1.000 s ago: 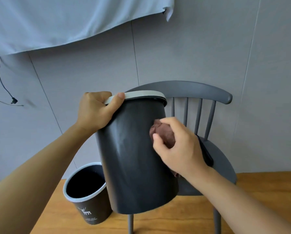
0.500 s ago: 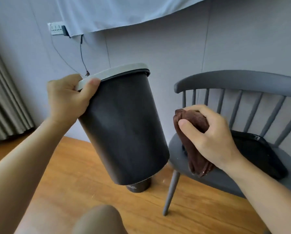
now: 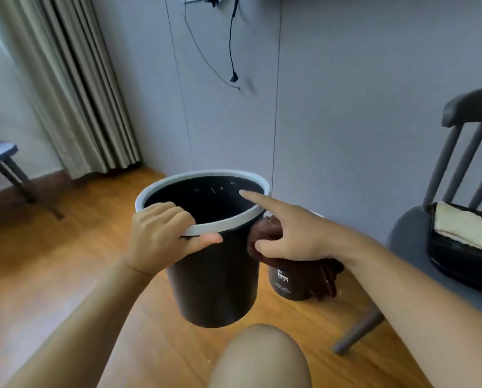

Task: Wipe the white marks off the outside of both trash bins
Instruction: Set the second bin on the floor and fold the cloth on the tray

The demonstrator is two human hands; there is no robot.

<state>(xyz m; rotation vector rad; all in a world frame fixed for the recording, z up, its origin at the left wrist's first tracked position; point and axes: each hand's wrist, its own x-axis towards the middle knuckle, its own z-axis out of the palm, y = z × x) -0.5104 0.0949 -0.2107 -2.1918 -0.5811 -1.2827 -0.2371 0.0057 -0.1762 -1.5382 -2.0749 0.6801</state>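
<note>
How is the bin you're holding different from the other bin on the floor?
The held dark plastic bin with the white rim is off the floor, gripped by the left hand; the dark deer-print bin stands on the wooden floor. The held one shows plain sides and looks bigger, being nearer. Both are dark and round.

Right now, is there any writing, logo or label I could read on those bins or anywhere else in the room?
No text can be read anywhere.
Second trash bin, on the floor behind the held one: a white deer emblem with small lines of print under it, too small and blurred to read.
Held trash bin, gripped at the rim by the left hand: no writing shows on the side in view.
</note>
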